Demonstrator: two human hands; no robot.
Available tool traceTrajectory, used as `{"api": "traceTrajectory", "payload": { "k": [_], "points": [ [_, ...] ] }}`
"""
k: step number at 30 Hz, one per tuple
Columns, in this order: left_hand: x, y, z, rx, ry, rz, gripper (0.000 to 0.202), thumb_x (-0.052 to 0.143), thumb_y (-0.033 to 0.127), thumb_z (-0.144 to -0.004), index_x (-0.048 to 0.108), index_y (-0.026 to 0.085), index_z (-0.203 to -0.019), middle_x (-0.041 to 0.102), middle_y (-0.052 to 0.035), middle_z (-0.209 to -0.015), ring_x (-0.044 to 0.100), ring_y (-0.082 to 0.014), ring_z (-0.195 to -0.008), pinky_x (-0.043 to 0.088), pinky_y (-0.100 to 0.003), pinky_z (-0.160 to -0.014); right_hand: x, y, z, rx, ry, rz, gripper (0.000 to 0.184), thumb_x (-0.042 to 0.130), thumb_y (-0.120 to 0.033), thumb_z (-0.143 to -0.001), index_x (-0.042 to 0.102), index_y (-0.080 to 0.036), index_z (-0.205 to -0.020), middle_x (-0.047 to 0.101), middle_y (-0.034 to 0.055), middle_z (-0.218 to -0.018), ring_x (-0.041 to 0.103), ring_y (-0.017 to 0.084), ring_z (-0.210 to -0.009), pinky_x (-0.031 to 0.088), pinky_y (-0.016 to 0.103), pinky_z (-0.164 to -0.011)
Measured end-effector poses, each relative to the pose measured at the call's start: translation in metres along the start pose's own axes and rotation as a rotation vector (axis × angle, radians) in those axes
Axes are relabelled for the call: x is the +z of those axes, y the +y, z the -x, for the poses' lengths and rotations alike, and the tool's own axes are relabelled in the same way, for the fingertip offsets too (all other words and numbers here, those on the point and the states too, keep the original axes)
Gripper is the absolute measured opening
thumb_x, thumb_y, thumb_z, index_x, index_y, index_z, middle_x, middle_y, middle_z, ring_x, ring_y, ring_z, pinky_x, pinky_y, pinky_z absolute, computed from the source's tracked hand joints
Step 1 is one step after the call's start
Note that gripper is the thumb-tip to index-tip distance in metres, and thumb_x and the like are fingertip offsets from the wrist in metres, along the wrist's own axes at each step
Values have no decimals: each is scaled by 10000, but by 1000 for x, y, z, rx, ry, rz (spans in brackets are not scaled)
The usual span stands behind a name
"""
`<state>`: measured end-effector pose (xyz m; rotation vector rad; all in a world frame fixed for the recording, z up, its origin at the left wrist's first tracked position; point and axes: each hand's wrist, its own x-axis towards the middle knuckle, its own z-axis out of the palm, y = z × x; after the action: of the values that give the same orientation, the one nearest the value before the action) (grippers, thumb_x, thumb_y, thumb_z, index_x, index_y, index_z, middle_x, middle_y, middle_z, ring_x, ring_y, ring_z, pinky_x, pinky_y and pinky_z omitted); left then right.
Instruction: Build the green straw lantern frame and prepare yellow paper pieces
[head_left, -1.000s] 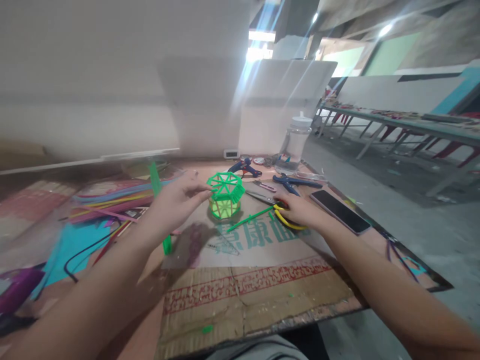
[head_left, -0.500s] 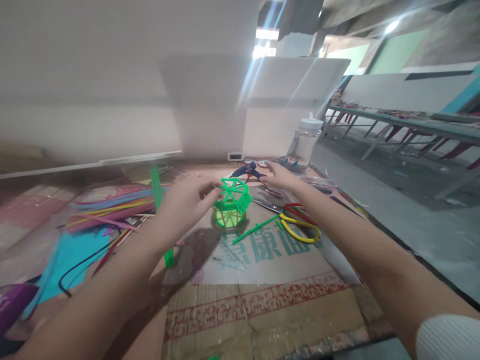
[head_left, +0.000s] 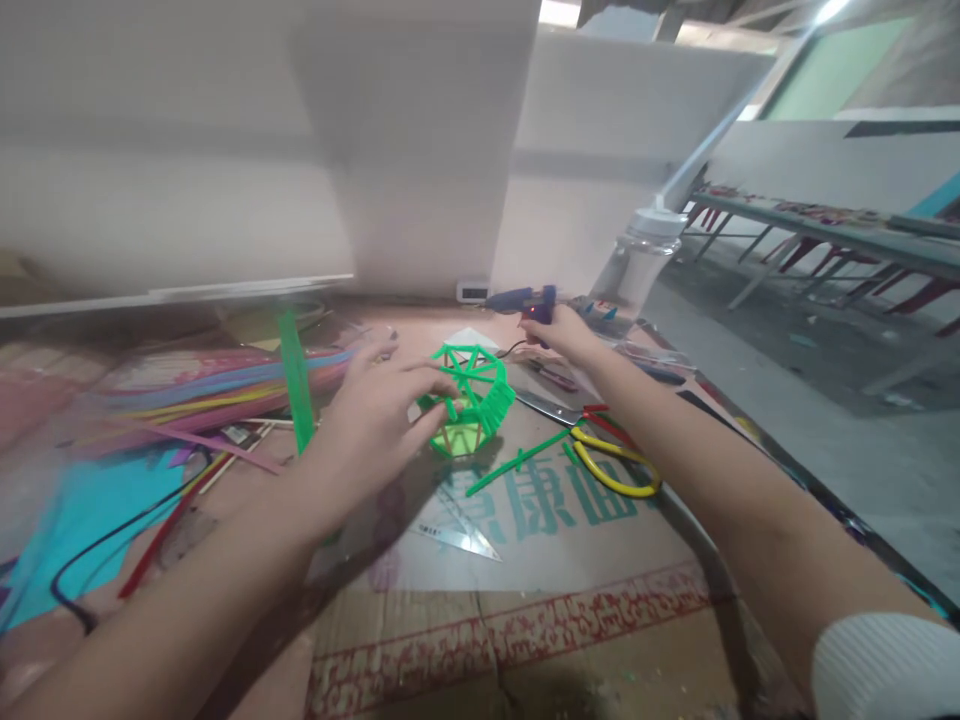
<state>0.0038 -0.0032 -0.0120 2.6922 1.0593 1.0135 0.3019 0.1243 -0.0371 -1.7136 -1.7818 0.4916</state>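
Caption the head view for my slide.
Right fingers hold a blue glue gun; left fingers touch a green frame, scissors lying nearby.

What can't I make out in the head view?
In the head view:
Grip of the glue gun: mostly hidden by the right hand.
Left side of the green frame: partly covered by the left hand.
Reading on the white display: too small.
Items on the far table: too small and blurred.

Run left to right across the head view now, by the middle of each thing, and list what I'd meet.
Bright blue sheet, upright green strip, left hand, green openwork model, blue glue gun, right hand gripping it, clear bottle, far table.
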Motion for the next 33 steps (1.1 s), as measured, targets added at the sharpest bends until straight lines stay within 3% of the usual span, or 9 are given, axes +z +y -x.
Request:
{"api": "traceTrajectory", "payload": {
  "k": [3,7,9,13,19,23,27,33],
  "points": [
    [-2,2,-1,27,-3,1,93,605,250,-906,695,266,-922,781,-5,-997,671,-230,-1001,232,-480,-1133,-22,-10,27,-31,18,-89,211,613,-331,-911,680,-135,-954,760,117,-902,715,178,-725,538,262,-652],
    [0,4,-2,82,-52,28,85,611,227,-898,689,259,-886,774,-7,-992,667,-225,-1027,217,-479,-1141,-42,-25,80,-227,31,-426,241,685,-360,-849,674,-173,-1000,752,88,-1083,736,185,-764,576,343,-792],
    [2,4,-3,82,-82,40,94,615,209,-879,687,255,-839,771,-8,-971,654,-235,-1064,225,-491,-1132,-46,-29,104,-243,12,-431,240,691,-386,-853,671,-176,-967,753,81,-1044,725,189,-782,577,352,-798],
    [4,-1,-4,97,-126,53,84,633,210,-848,697,251,-811,760,-24,-974,622,-261,-1146,243,-514,-1126,-45,-30,135,-284,-148,-391,273,687,-458,-875,673,-186,-902,731,63,-887,677,176,-741,567,334,-752],
    [3,-4,-8,103,-123,75,126,611,198,-844,704,240,-769,744,-19,-882,645,-229,-959,299,-491,-1110,-39,-24,164,-332,-109,-238,382,688,-582,-852,691,-208,-777,707,68,-811,668,228,-789,548,371,-768],
    [1,0,-9,98,-162,78,149,601,189,-839,713,246,-760,739,-15,-839,634,-230,-937,291,-491,-1120,-36,-26,180,-333,-153,-234,347,724,-566,-838,739,-220,-856,744,68,-846,697,238,-803,556,355,-753],
    [3,2,-8,125,-136,75,137,613,212,-844,721,254,-770,747,-16,-840,622,-241,-950,261,-496,-1132,-34,-32,185,-350,-178,-205,378,718,-589,-838,709,-212,-811,725,59,-789,673,213,-721,522,311,-634],
    [9,5,-4,168,-83,79,208,566,281,-914,729,254,-788,742,-32,-833,618,-249,-952,244,-499,-1141,-32,-33,184,-349,-97,-113,430,708,-632,-819,604,-222,-740,616,20,-667,562,180,-613,438,295,-557]
  ]
}}
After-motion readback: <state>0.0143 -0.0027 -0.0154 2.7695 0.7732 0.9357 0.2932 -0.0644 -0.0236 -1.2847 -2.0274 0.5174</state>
